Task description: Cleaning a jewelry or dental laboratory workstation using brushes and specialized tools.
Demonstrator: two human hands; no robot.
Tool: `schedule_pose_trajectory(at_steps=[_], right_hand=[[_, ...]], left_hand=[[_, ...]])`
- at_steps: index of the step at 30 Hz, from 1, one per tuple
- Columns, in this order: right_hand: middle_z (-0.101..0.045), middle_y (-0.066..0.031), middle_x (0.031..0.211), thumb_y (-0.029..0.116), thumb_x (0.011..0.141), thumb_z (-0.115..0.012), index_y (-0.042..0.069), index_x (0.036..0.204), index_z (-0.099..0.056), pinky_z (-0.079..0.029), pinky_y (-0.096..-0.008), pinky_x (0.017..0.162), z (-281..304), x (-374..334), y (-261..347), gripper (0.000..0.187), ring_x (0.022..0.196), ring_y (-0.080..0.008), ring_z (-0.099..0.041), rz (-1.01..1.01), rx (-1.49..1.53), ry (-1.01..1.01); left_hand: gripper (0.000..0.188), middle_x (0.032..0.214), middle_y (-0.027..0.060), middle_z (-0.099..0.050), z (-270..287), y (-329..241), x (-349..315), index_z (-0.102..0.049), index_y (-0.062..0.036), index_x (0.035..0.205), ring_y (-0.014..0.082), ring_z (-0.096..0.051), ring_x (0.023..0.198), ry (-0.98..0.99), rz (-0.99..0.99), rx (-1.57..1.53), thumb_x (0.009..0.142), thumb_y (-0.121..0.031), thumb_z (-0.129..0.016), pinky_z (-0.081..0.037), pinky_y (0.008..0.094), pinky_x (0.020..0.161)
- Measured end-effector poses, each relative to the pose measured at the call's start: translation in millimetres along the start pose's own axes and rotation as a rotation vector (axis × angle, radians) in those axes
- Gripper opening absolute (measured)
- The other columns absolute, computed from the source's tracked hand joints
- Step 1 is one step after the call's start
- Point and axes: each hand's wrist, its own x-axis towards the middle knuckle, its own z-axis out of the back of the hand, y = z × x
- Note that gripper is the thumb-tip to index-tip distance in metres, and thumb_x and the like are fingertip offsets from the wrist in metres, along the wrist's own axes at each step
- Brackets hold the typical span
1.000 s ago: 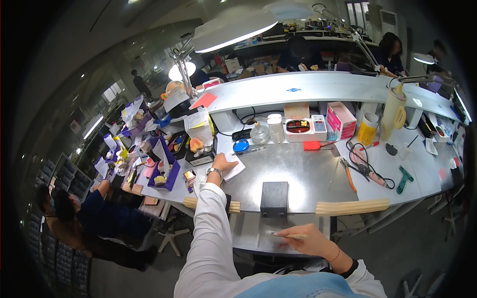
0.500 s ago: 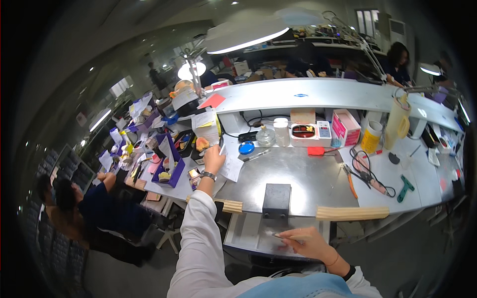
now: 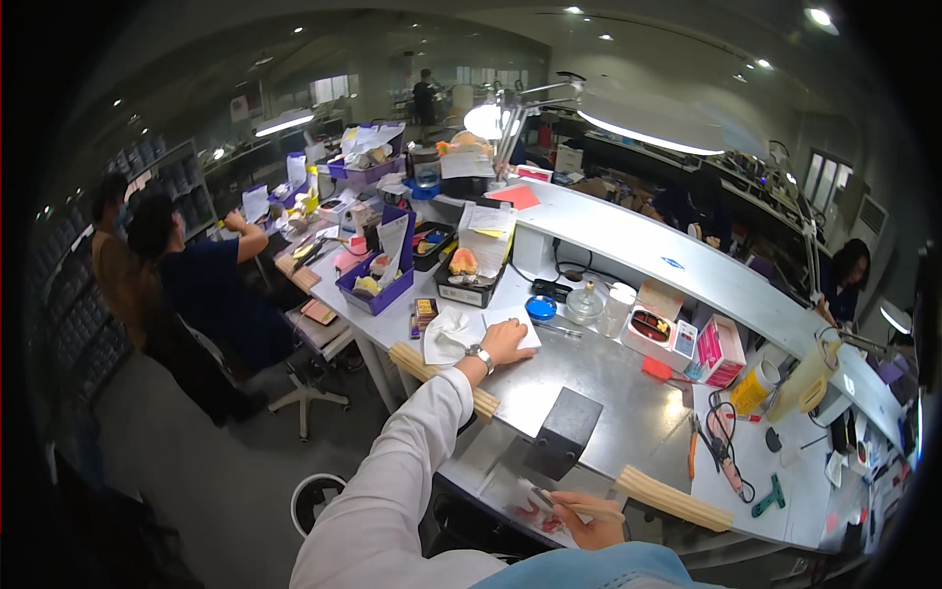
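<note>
My left hand is over the bench's left side, with curled fingers on a sheet of white paper; its fingertips are partly hidden. Beside the wrist lies a crumpled white tissue. Behind that, a black tray holds a pink and yellow dental model and papers. My right hand, low and close to me, is closed around a slim wooden-handled tool, its tip pointing left. Under the tip, an open drawer contains red scraps. A dark block stands at the bench's front edge just beyond.
Wooden armrests flank the block. A glass burner, blue lid, white heater box and pink box line the back. Pliers and a corded handpiece lie right. A co-worker sits left.
The view has swung left. My left hand has come away from beside the black tray, closer to me, onto the white paper. My right hand still holds the tool over the drawer.
</note>
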Motion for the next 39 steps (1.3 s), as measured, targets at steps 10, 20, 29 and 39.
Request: schedule_pose_trajectory(at_steps=[10,20,29,39], right_hand=[[-0.073,-0.0083,0.094,0.002,0.085,-0.070,0.003,0.101,-0.073,-0.053,-0.0271,0.076,30,21,6,0.016,0.083,-0.0148,-0.068,0.136,-0.026,-0.025],[-0.071,-0.0077,0.094,0.015,0.093,-0.064,0.002,0.106,-0.071,-0.053,-0.0280,0.073,48,187,-4,0.019,0.086,-0.0112,-0.062,0.326,-0.300,-0.168],[-0.069,-0.0169,0.077,0.022,0.076,-0.072,0.012,0.082,-0.075,-0.055,-0.0426,0.069,-31,239,-72,0.012,0.073,-0.0363,-0.068,0.129,-0.785,-0.010],[-0.069,-0.0179,0.078,0.022,0.070,-0.071,0.008,0.076,-0.072,-0.054,-0.0425,0.071,-52,183,-29,0.015,0.078,-0.0350,-0.068,0.189,-0.826,0.398]], left_hand=[[0.027,0.101,0.0151,-0.065,54,-19,-99,-0.065,-0.0053,0.097,0.0325,-0.061,0.099,-0.120,0.049,-0.372,0.086,-0.030,-0.065,-0.049,0.0423,0.085],[0.019,0.102,0.0135,-0.064,52,-111,-259,-0.062,-0.0048,0.102,0.0334,-0.059,0.100,-0.148,0.269,-0.566,0.088,-0.018,-0.063,-0.046,0.0412,0.089],[0.026,0.104,0.0134,-0.064,-15,-140,-303,-0.061,-0.0022,0.105,0.0333,-0.057,0.102,-0.064,0.204,-0.367,0.087,-0.021,-0.062,-0.042,0.0441,0.089],[0.017,0.097,0.0105,-0.065,-22,-143,-308,-0.064,-0.0047,0.095,0.0316,-0.058,0.091,-0.131,0.202,-0.265,0.085,-0.019,-0.062,-0.040,0.0429,0.084]])
